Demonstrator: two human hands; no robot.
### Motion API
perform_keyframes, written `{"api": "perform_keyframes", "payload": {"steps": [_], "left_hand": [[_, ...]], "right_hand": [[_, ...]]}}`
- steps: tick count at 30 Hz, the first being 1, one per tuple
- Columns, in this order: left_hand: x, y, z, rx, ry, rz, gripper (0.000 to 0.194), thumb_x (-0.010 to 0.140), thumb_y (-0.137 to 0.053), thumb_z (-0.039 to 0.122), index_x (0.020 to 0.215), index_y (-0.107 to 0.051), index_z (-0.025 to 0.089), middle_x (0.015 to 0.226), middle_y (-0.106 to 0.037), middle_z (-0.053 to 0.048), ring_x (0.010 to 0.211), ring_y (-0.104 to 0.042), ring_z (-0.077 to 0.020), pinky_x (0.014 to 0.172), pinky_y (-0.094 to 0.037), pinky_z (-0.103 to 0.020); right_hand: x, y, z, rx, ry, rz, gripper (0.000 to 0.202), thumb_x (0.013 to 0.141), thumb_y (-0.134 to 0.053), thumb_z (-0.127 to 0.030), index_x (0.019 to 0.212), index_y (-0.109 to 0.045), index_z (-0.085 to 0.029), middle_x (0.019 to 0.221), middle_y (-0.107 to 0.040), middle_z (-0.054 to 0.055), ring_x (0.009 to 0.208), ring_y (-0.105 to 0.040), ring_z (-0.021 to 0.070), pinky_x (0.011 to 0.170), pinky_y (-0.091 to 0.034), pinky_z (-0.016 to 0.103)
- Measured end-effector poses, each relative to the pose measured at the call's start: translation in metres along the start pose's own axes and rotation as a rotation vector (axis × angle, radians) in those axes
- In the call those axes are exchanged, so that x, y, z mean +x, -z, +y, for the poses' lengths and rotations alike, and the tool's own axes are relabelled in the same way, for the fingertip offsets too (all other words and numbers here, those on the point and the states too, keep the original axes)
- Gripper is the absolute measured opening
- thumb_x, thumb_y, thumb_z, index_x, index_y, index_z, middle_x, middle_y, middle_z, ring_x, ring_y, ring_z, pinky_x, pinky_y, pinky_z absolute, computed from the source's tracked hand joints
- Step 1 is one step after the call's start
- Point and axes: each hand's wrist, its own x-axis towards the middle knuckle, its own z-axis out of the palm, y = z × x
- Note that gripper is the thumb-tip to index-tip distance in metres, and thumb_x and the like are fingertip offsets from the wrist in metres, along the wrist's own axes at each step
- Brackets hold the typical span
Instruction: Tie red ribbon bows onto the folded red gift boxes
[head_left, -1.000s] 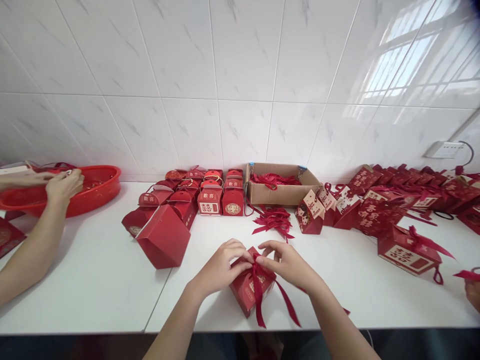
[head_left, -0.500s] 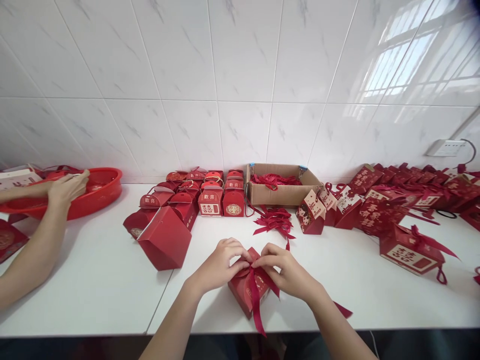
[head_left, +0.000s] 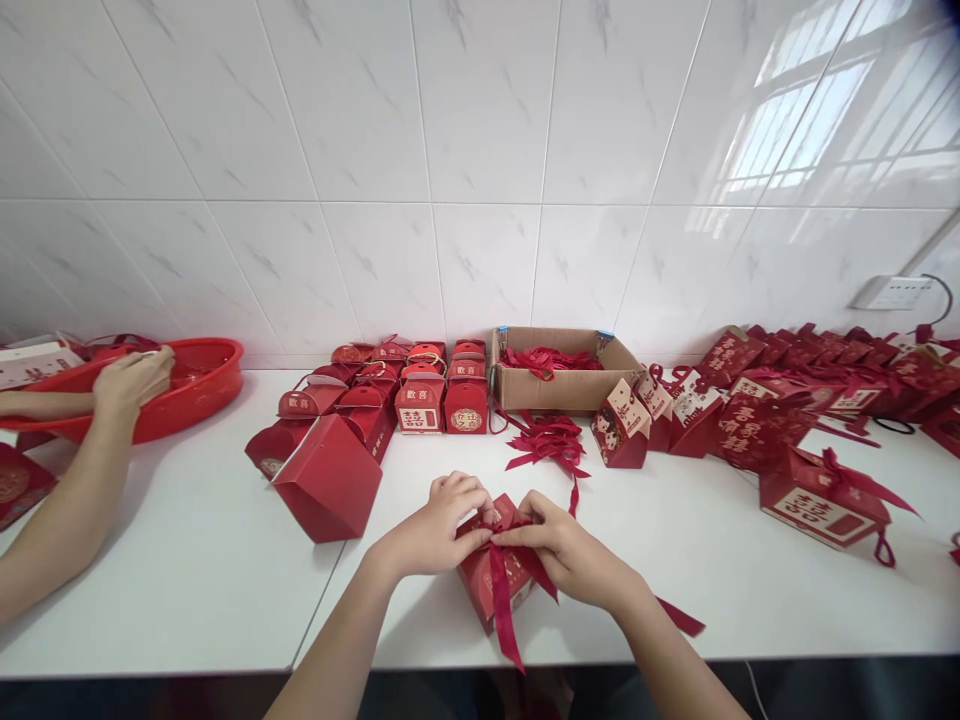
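A small red gift box (head_left: 475, 590) stands on the white table in front of me. Dark red ribbon (head_left: 504, 605) lies across its top, and one tail hangs down the near side past the box. My left hand (head_left: 444, 528) is at the top left of the box, its thumb and fingers pinching the ribbon near the centre. From the right, my right hand (head_left: 561, 545) pinches the ribbon at the same spot, thumb and forefinger pointing left. The fingertips nearly meet, and the knot between them is partly hidden.
Behind lie loose ribbons (head_left: 551, 443) and a cardboard box (head_left: 551, 390) of ribbons. Red boxes cluster at left, including a plain-sided box (head_left: 334, 490), and others (head_left: 817, 500) fill the right. A co-worker's hands (head_left: 133, 380) are over a red basin (head_left: 217, 375).
Both hands have shifted slightly left at the top of the box, and the right fingers have come closer to the left ones. The hanging ribbon tail has swung a little left.
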Motion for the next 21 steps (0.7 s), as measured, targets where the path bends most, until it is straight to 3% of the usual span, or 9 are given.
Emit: {"api": "perform_keyframes", "payload": {"steps": [8, 15, 21], "left_hand": [[0.014, -0.002, -0.010, -0.114, -0.079, -0.076, 0.021, 0.067, -0.050, 0.003, 0.076, -0.052, 0.022, 0.097, -0.050, -0.002, 0.104, -0.043, -0.0209, 0.097, -0.035, -0.037], [0.017, -0.007, -0.021, -0.150, -0.096, 0.045, 0.014, 0.071, -0.054, 0.008, 0.077, -0.054, 0.022, 0.100, -0.053, -0.002, 0.107, -0.043, -0.0209, 0.100, -0.032, -0.038], [0.012, 0.000, -0.026, -0.130, -0.089, 0.074, 0.009, 0.076, -0.055, 0.013, 0.078, -0.054, 0.022, 0.095, -0.055, -0.002, 0.104, -0.045, -0.0208, 0.100, -0.032, -0.039]], "right_hand": [[0.004, -0.002, 0.001, -0.040, -0.003, 0.018, 0.045, 0.090, -0.041, -0.006, 0.114, -0.068, -0.033, 0.091, -0.044, 0.005, 0.087, -0.050, 0.0163, 0.078, -0.049, 0.033], [0.003, -0.001, 0.005, -0.006, -0.012, 0.017, 0.048, 0.090, -0.039, -0.003, 0.116, -0.066, -0.033, 0.092, -0.044, 0.004, 0.088, -0.050, 0.0156, 0.081, -0.049, 0.033], [0.003, -0.003, 0.003, 0.036, -0.012, 0.000, 0.049, 0.089, -0.039, -0.002, 0.117, -0.066, -0.032, 0.097, -0.045, 0.005, 0.093, -0.051, 0.0157, 0.084, -0.049, 0.032]]}}
